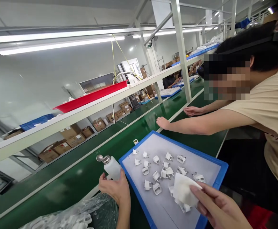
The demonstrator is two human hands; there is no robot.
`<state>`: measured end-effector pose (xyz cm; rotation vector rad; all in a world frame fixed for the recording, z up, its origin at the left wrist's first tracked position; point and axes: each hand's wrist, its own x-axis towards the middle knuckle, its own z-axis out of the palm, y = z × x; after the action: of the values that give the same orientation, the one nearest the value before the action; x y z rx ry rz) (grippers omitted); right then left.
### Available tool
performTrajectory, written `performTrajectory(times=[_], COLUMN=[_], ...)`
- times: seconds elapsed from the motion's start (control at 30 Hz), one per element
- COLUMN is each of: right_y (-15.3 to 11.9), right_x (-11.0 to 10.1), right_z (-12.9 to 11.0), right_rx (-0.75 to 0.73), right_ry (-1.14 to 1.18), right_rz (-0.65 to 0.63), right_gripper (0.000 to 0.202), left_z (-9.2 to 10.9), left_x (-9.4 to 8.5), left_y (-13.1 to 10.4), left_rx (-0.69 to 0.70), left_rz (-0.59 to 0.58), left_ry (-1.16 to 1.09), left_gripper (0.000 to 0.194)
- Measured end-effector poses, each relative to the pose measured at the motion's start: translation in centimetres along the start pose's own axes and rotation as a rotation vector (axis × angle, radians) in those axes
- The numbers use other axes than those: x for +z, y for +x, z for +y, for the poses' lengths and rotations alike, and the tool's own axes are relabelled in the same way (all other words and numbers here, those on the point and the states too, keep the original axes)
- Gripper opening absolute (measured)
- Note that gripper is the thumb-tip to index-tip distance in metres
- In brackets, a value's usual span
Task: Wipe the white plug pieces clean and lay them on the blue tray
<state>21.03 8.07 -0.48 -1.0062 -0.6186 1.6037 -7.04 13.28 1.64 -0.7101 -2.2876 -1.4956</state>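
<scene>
My left hand [116,187] is wrapped around a white dispenser bottle [112,168] with a metal top, its flip lid standing up. The bottle is tilted over the green bench, left of the tray. Between the thumb and fingers of my right hand [215,202] is a white cloth [185,189], held above the near part of the blue-rimmed tray [139,197]. Several white plug adapters [156,159] with two pins lie scattered in the tray. A few more sit partly hidden under the cloth.
A clear plastic bag of white parts [81,216] lies at the near left. A co-worker [267,105] leans in at the right, arms over the green belt [143,124]. Overhead runs a shelf rail [81,114] with a red tray [93,97].
</scene>
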Motion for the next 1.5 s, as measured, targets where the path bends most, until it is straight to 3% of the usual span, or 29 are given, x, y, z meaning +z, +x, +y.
performTrajectory(times=[0.07,0.17,0.23,0.33,0.47,0.57,0.7,0.8,0.9,1.17,1.5], right_y=[0.6,0.9,0.7,0.0,0.1,0.9,1.7,1.8,1.8,2.2,2.2], right_x=[1.5,3.9,5.2,6.5,6.4,5.8,5.9,6.4,6.6,5.8,5.7], right_z=[-1.3,-2.7,-3.0,-2.4,-0.7,0.4,1.1,1.0,0.9,1.9,2.4], right_rx=[-0.052,-0.178,-0.264,-0.289,-0.230,-0.168,-0.078,-0.066,-0.057,-0.016,-0.008], right_ry=[-0.141,-0.463,-0.658,-0.716,-0.584,-0.326,0.001,0.143,0.257,0.310,0.308], right_rz=[-0.117,-0.238,-0.184,-0.058,-0.145,-0.152,-0.071,-0.086,-0.077,0.033,-0.062], right_gripper=[0.037,0.036,0.038,0.040,0.043,0.042,0.063,0.057,0.051,0.058,0.043], left_z=[-1.2,-2.7,-3.2,-2.9,-0.9,0.3,0.6,0.4,0.4,0.6,0.6], left_x=[1.0,1.8,1.6,0.5,-1.3,-1.9,-1.6,-1.1,-0.8,-1.2,-1.4], left_y=[0.6,1.1,1.2,0.8,-0.3,-1.5,-3.2,-4.2,-4.7,-4.4,-4.5], left_rx=[-0.032,-0.088,-0.095,-0.048,0.058,0.190,0.547,0.792,0.931,1.157,1.201], left_rz=[-0.077,-0.173,-0.189,-0.182,-0.205,-0.260,-0.295,-0.288,-0.291,-0.293,-0.263], left_ry=[0.009,0.021,0.020,-0.011,-0.073,-0.149,-0.227,-0.252,-0.260,-0.244,-0.231], left_gripper=[0.090,0.066,0.054,0.058,0.063,0.064,0.052,0.043,0.042,0.061,0.065])
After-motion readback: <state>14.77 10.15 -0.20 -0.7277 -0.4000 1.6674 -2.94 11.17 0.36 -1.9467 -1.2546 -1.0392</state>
